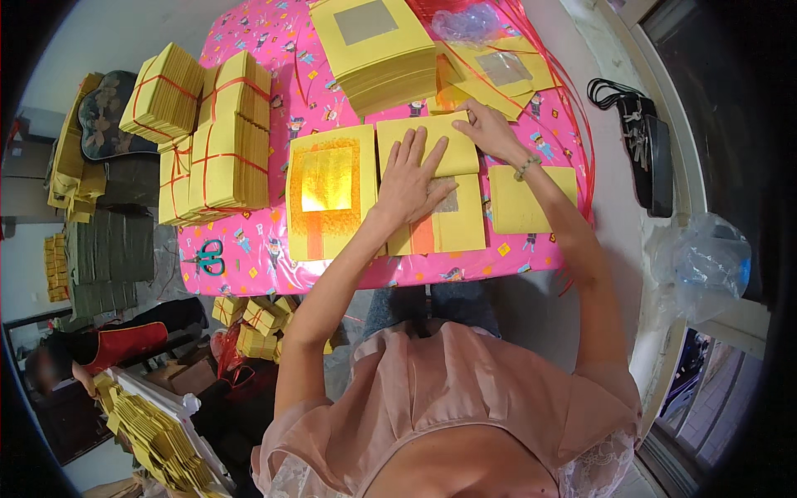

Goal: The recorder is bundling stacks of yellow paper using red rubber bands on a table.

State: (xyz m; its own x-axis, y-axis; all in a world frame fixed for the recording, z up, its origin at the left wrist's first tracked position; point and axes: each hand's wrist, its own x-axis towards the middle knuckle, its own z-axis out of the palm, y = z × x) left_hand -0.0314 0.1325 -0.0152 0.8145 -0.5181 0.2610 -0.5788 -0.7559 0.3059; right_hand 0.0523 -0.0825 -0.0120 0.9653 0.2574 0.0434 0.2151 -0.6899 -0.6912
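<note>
Your left hand [407, 184] presses flat, fingers spread, on the folded yellow paper [465, 228] beside the gold-foil sheet [360, 236]; your right hand [491, 134] half-curls at its far corner, pinch unclear. Uneven pressure could skew the crease.

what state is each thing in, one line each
left hand: flat, fingers spread
yellow sheet beneath it: partly folded over
right hand: bent at that sheet's far edge
gold-foil sheet: flat, unfolded
yellow paper bundles: tied up
large yellow paper stack: squarely piled
scissors: lying flat
clear plastic bag: crumpled
</note>
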